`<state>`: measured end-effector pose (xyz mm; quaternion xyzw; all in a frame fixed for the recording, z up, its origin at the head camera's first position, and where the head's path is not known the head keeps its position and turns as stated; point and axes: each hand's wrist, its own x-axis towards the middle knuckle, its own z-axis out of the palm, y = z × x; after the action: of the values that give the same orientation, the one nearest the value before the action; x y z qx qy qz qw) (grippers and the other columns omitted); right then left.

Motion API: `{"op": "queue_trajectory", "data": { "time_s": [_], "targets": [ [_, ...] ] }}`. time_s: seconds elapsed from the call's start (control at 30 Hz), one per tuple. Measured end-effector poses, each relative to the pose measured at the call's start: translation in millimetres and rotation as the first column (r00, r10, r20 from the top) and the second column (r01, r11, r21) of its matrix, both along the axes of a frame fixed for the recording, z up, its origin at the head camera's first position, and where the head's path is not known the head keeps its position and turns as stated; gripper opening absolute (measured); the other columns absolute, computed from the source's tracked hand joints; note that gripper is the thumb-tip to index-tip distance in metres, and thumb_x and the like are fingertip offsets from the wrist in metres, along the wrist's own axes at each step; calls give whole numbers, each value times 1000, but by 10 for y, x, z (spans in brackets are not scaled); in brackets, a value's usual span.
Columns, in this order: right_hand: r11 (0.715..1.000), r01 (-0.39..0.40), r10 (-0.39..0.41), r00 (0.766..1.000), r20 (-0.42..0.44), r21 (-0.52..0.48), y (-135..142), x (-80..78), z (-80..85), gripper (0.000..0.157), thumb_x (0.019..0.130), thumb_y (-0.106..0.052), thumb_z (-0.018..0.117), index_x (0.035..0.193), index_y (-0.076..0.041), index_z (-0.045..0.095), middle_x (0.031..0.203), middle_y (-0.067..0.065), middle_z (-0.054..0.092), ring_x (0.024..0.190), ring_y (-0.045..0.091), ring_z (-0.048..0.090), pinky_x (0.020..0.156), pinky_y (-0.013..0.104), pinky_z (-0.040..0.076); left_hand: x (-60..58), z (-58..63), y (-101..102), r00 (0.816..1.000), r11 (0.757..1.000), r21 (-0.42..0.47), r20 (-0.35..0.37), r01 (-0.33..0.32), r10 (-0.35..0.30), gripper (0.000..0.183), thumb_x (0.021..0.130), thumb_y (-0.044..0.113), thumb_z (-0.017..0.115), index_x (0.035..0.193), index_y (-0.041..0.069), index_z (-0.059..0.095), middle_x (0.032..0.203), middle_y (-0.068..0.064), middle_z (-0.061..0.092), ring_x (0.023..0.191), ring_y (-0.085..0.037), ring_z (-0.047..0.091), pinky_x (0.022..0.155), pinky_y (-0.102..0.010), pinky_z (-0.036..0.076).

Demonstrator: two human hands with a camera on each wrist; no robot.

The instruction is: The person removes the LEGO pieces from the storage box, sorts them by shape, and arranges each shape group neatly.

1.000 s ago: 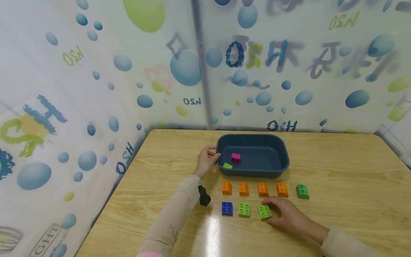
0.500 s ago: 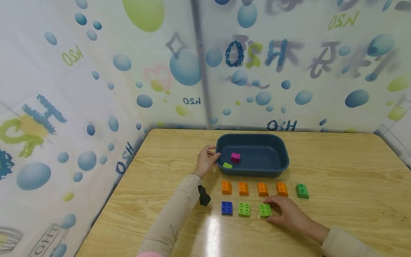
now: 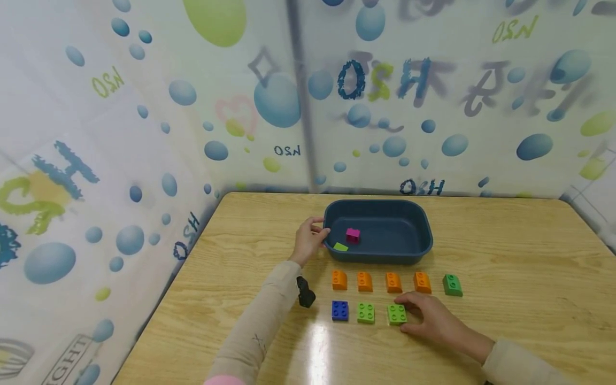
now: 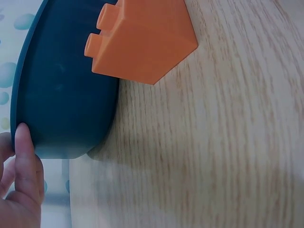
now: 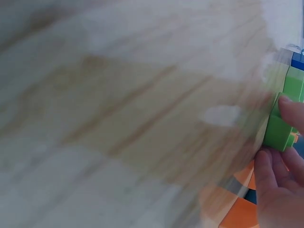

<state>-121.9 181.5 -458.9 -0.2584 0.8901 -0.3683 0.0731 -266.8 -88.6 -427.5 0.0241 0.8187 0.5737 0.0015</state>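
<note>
My left hand point(image 3: 308, 243) pinches the left end of a dark blue plastic basin point(image 3: 377, 259); the left wrist view shows its fingers at the rim. Inside the basin are a magenta brick point(image 3: 353, 235) and a lime green piece point(image 3: 340, 247), partly hidden by the near wall. With thumb and fingers on opposite edges, my right hand point(image 3: 435, 321) holds a lime green four-stud toy brick point(image 3: 397, 315) at the tabletop. To its left, in the same row, lie another lime brick point(image 3: 366, 313) and a blue brick point(image 3: 339, 310).
Between this row and the basin runs a line of curved bricks: several orange ones point(image 3: 364, 282) and a green one point(image 3: 452, 285) at the right end. A small black object point(image 3: 305, 292) lies beside the left sleeve. Printed curtains stand behind the wooden table point(image 3: 529, 267).
The lime brick in my right hand has turned slightly and now sits squarer to its row, shifted a little right. My left hand stays at the basin.
</note>
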Motion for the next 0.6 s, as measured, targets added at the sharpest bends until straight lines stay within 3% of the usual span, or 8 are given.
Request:
{"op": "queue_trajectory", "data": {
  "time_s": [0.33,0.6],
  "targets": [
    [999,-40,40,999,19,-3,22,-8,34,48,72,-27,73,109,-1,56,107,11,57,92,19,57,77,28,51,-5,-14,-10,1000,1000,-3,-9,11,-11,34,83,6,61,116,0,53,79,-11,53,54,-14,52,58,-42,54],
    [999,-37,37,996,87,-5,66,-17,202,52,75,-26,71,114,3,52,110,13,56,97,28,54,80,33,50,-6,-9,-13,1000,1000,-1,1,12,-12,35,84,6,61,117,0,53,80,-12,53,56,-17,54,58,-42,54]
  ]
}}
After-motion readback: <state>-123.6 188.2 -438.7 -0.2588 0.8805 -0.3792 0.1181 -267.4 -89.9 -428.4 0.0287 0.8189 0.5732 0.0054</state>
